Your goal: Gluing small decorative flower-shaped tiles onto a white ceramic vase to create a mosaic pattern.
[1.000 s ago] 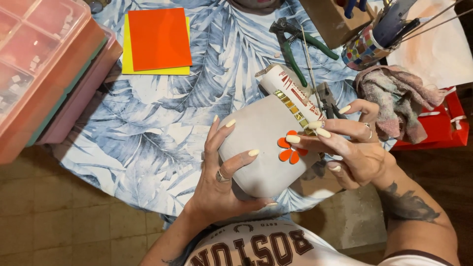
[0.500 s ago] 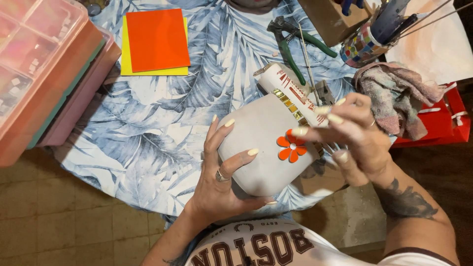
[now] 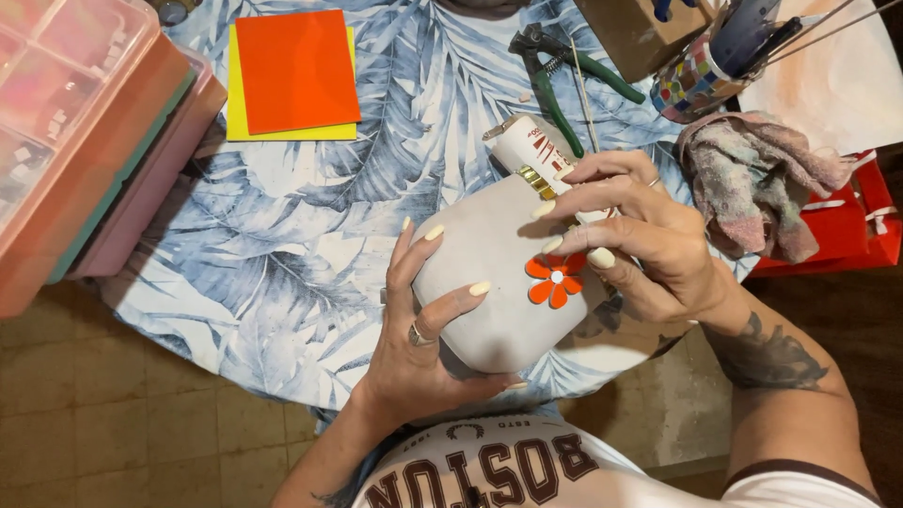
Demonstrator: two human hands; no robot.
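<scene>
The grey rounded bottle (image 3: 499,282) lies tilted over the near edge of the table (image 3: 282,273), cradled from below and behind by the left hand (image 3: 419,353), whose fingers spread apart and curl round its flank. An orange paper flower (image 3: 555,279) with a white centre sits on the bottle's side, touching it. The right hand (image 3: 649,240) comes in from the right, its fingers bent together over the bottle's shoulder just above the flower, one nail tip resting beside the petals; whether they pinch anything small cannot be told.

Judged from this, the flower is being seated on the surface, and it would go best with the left hand keeping the bottle from rolling while the right presses evenly on the centre and then on each petal, so none lifts on the curve. Sliding the flower would risk smearing whatever holds it.

Beyond the hands the bottle's white neck (image 3: 536,150) points away. Farther off lie green-handled pliers (image 3: 564,80), a crumpled rag (image 3: 762,183) by a red bag (image 3: 861,216), and a mosaic cup (image 3: 701,75) of tools. At the far left, orange and yellow sheets (image 3: 293,75) lie near stacked compartment boxes (image 3: 85,141).
</scene>
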